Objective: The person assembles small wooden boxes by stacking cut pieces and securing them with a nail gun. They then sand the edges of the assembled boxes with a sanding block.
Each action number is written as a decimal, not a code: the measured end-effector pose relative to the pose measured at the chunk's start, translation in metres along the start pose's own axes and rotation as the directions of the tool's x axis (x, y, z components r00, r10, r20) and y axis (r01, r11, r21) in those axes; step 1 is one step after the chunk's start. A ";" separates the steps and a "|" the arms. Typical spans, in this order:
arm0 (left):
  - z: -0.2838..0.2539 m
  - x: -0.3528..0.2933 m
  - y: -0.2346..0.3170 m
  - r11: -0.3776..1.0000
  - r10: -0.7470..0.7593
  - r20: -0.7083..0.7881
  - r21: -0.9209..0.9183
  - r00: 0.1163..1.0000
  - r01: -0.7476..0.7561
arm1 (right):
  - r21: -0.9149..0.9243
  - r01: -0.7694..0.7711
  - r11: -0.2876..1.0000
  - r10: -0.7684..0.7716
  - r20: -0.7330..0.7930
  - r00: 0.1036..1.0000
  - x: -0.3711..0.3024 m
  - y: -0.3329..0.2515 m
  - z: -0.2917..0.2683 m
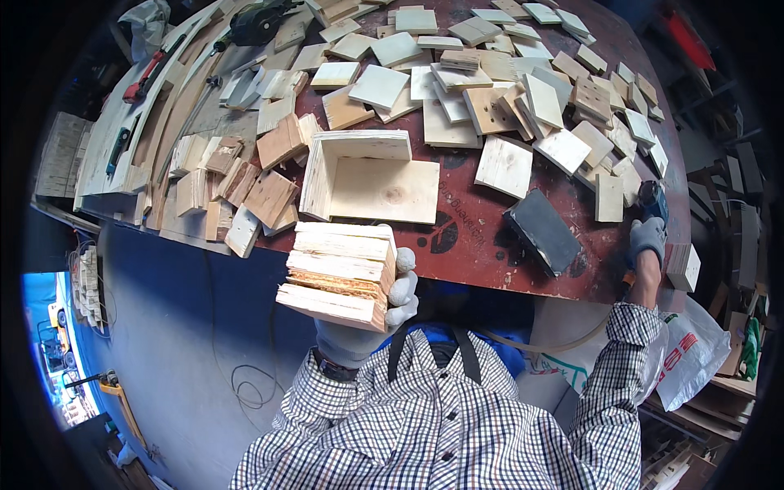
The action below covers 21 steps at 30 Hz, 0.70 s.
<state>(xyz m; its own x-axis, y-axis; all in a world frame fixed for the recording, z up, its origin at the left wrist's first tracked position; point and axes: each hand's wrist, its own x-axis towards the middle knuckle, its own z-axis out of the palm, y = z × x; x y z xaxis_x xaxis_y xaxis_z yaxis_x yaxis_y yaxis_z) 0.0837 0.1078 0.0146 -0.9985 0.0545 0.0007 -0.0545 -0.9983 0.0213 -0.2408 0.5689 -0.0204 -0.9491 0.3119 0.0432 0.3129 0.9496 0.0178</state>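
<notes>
My left hand [349, 341], in a pale grey glove, holds a stack of wooden blocks [335, 273] in front of the table's near edge. Rough layered edges face up, and the fingers wrap round the stack's right side. At the table's right edge, my gloved right hand [648, 237] is closed round the handle of a dark blue nail gun [652, 201], partly hidden by the glove. Just beyond the stack, an open box corner of pale boards [384, 192] rests on the table. A dark rectangular block [542, 233] lies between the two hands.
Many loose wood pieces [490, 110] cover the far side of the dark red table [482, 261]. Smaller blocks [269, 196] cluster at left. Long boards [167, 106] carry a red tool [144, 77] and a black drill [257, 24]. A white sack [694, 351] hangs below right.
</notes>
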 end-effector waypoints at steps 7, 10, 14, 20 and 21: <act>0.006 -0.004 0.003 0.991 0.028 0.101 -0.136 0.994 -0.014 | 0.011 0.032 0.999 -0.031 -0.022 0.999 0.017 0.015 0.016; -0.002 0.005 0.006 1.000 -0.004 0.180 -0.015 0.984 0.007 | 0.156 0.016 0.988 -0.023 0.042 0.999 0.038 0.044 0.033; -0.016 0.007 0.003 0.998 -0.035 0.276 0.059 0.960 0.020 | 0.265 0.097 0.959 -0.092 -0.034 0.995 0.040 0.060 0.046; -0.034 0.008 0.001 0.997 -0.078 0.414 0.025 0.907 0.074 | 0.091 0.043 0.995 -0.044 0.010 0.999 -0.048 -0.015 -0.039; -0.029 0.009 0.002 0.997 -0.075 0.415 0.055 0.907 0.057 | 0.003 0.003 1.000 -0.003 -0.003 1.000 -0.067 -0.028 -0.058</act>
<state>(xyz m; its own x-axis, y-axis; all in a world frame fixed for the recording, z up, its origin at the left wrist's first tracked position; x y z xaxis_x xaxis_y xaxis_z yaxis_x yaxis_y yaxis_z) 0.0743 0.1053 -0.0145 -0.9006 0.1333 0.4137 -0.1116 -0.9908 0.0764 -0.1835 0.5195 0.0338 -0.9498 0.3094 0.0459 0.3103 0.9505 0.0145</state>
